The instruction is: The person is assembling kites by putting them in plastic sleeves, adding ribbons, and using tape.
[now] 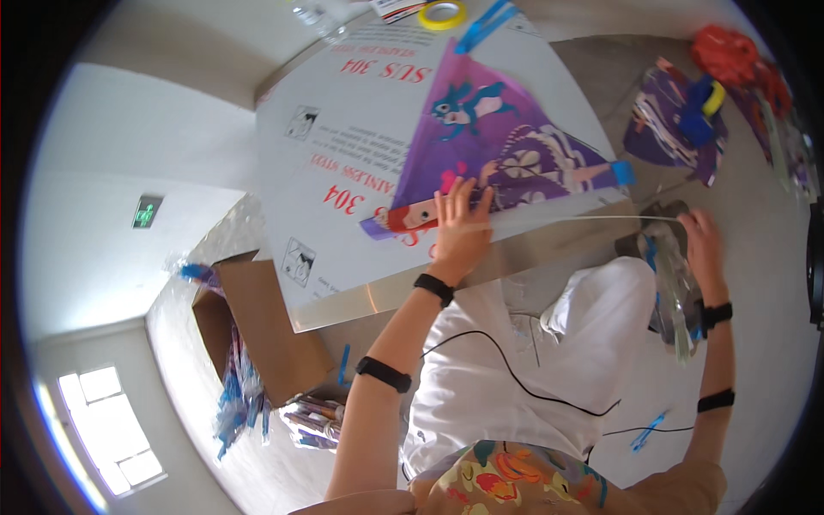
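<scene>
A purple, roughly triangular printed sheet [468,142] with cartoon figures lies on the tabletop [343,240], which is covered in printed film. Blue strips show at its top corner and right corner. My left hand [463,225] rests on its lower edge, fingers stretched out and lying flat. From beneath that hand a thin pale strip [592,218] runs to the right, past the table edge. At its far end my right hand [704,245] pinches it between closed fingers. Whether the strip is tape or a thin rod I cannot tell.
A yellow tape roll [442,15] sits at the table's far edge, near a clear plastic bottle [318,19]. To the left stands an open cardboard box [266,330] with wrapped items. More purple printed pieces [674,120] and a red bag [725,53] lie to the right.
</scene>
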`<action>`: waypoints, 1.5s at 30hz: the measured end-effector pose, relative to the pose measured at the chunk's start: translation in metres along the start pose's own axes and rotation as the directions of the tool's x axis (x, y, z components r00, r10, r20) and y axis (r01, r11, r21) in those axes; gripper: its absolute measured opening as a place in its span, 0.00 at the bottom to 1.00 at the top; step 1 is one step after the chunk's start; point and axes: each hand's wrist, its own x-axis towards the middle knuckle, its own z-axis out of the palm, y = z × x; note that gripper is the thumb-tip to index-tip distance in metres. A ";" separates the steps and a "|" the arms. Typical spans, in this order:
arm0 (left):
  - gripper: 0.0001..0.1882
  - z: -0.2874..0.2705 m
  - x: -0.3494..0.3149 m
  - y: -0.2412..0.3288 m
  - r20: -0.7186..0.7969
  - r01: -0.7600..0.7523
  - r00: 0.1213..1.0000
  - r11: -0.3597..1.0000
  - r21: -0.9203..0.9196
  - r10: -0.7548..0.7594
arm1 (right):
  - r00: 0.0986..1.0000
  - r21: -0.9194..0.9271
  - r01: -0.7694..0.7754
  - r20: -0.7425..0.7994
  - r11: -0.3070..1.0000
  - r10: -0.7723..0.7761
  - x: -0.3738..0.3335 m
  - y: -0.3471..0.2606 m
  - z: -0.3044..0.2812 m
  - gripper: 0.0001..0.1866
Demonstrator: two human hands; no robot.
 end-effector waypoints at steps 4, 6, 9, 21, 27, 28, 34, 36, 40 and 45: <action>0.29 -0.006 -0.005 0.002 0.065 0.040 0.997 0.997 -0.070 -0.036 | 0.957 0.001 0.289 0.009 0.957 -0.289 0.087 -0.033 0.022 0.13; 0.30 -0.007 -0.008 0.002 0.051 0.031 0.998 0.996 -0.079 -0.027 | 0.944 -0.013 0.329 0.003 0.944 -0.329 0.106 -0.042 0.035 0.12; 0.32 -0.009 -0.014 0.000 0.081 -0.003 0.997 0.998 -0.070 0.009 | 0.927 -0.040 0.374 0.043 0.926 -0.373 0.119 -0.046 0.052 0.11; 0.32 -0.007 -0.019 0.005 0.058 0.043 0.998 0.978 -0.202 -0.031 | 0.934 -0.167 0.353 0.126 0.921 -0.336 0.127 -0.016 0.062 0.13; 0.29 -0.007 -0.020 0.005 -0.045 0.022 0.999 0.994 -0.110 -0.027 | 0.933 -0.221 0.356 0.139 0.908 -0.332 0.125 -0.005 0.053 0.15; 0.28 -0.006 -0.020 0.004 -0.053 0.027 0.998 0.992 -0.126 -0.034 | 0.933 -0.214 0.357 0.135 0.909 -0.334 0.124 -0.004 0.052 0.15; 0.24 -0.010 -0.026 -0.004 -0.037 0.041 0.998 0.982 -0.186 -0.049 | 0.944 -0.145 0.329 0.078 0.933 -0.321 0.115 0.002 0.057 0.15; 0.24 -0.012 -0.030 -0.006 -0.040 0.030 0.998 0.981 -0.190 -0.038 | 0.942 -0.133 0.336 0.061 0.933 -0.330 0.113 0.006 0.060 0.15; 0.25 -0.015 -0.035 -0.007 -0.018 0.045 0.999 0.969 -0.242 -0.051 | 0.938 -0.168 0.347 0.059 0.923 -0.342 0.111 0.012 0.062 0.15; 0.27 -0.010 -0.035 -0.006 -0.061 0.039 0.997 0.970 -0.239 -0.055 | 0.947 -0.179 0.319 0.105 0.931 -0.304 0.109 0.011 0.059 0.17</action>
